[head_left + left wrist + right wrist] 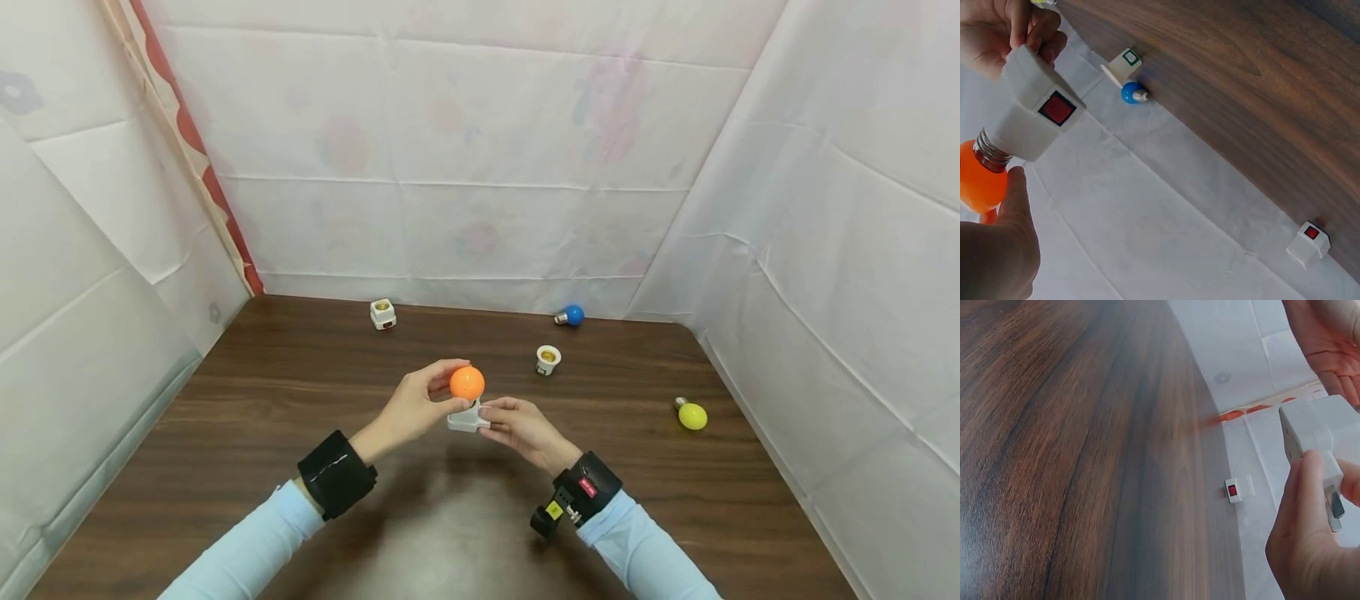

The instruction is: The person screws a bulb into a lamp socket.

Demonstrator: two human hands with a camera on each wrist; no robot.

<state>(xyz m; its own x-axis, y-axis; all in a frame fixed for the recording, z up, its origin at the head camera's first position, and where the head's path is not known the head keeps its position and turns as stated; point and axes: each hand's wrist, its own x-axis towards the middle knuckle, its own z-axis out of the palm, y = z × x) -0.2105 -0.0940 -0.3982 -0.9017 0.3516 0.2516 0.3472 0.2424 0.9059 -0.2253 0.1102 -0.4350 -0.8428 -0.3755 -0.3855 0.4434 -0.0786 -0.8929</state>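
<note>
Bulb (pixel 467 382), bright orange, meets a white socket (pixel 1025 125) at its mouth, above the brown counter (pixel 315 367), metal thread partly showing; this looks like the screwing-in step, next calling for a steady twist. Left hand (pixel 417 405) clamps the bulb between fingers and thumb, while the right hand (pixel 528 432) pinches the socket near its metal prongs (pixel 1332 519)

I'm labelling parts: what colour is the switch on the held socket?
The switch is red, clearest in the left wrist view.
</note>
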